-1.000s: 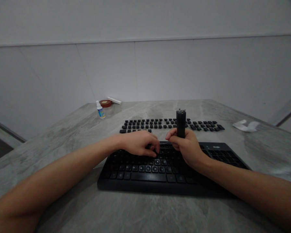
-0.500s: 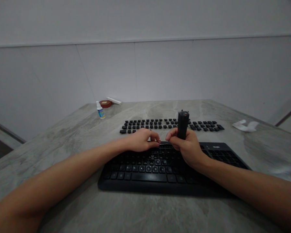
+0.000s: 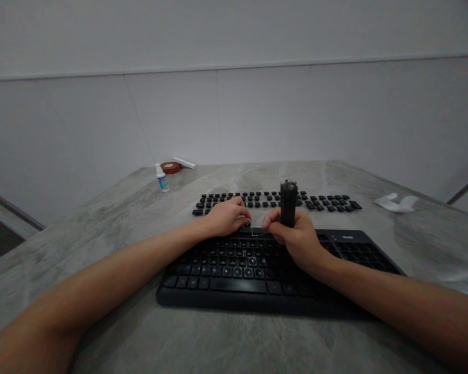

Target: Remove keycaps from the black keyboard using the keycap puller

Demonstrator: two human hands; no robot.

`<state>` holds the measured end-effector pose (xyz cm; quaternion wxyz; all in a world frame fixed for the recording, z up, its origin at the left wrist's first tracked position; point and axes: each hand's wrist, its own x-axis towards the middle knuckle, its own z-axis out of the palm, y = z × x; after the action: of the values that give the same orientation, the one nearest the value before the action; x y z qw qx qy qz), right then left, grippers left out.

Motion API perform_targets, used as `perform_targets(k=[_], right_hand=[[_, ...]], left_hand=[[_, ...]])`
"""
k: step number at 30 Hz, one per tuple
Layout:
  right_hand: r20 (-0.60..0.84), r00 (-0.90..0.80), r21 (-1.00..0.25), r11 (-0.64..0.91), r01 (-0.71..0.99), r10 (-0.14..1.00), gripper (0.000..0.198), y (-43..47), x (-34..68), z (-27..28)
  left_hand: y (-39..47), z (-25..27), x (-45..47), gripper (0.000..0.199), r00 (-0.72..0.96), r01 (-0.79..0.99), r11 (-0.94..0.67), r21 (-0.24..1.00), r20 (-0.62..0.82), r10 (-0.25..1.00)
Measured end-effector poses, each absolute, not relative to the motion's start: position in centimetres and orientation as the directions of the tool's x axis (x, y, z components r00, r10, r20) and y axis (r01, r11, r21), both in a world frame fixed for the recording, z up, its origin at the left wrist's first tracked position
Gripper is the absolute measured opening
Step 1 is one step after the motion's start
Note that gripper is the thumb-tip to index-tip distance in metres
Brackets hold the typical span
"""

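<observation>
A black keyboard [image 3: 237, 299] lies in front of me, many of its keys stripped of their caps and the bottom row still capped. My right hand [image 3: 298, 236] is closed around the upright black handle of a keycap puller [image 3: 288, 205]. Its thin wire end [image 3: 257, 235] sticks out to the left, over the keyboard's back edge. My left hand [image 3: 229, 215] is just beyond that edge, thumb and fingers pinched on a small dark keycap [image 3: 247, 224], partly hidden by the fingers.
Loose keycaps [image 3: 267, 196] lie in rows on the grey marbled table [image 3: 117, 228] behind the keyboard. A small spray bottle [image 3: 163, 182], a reddish-brown round case [image 3: 170, 168] and a white strip [image 3: 184, 162] are at back left. Crumpled white wrapping [image 3: 395, 203] lies right.
My left hand has drawn up and slightly left, away from the puller's wire, with the keycap in its fingers. My right hand and the puller have shifted a little left.
</observation>
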<state>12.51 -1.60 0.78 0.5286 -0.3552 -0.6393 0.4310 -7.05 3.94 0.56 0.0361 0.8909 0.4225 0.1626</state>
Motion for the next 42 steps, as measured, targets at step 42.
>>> perform_targets(k=[42], right_hand=[[0.385,-0.214,-0.914,0.402,0.045,0.898,0.011,-2.1,12.4,1.4]], left_hand=[[3.5,0.1,-7.0,0.037,0.674,0.676,-0.734,0.07,0.346,0.653]])
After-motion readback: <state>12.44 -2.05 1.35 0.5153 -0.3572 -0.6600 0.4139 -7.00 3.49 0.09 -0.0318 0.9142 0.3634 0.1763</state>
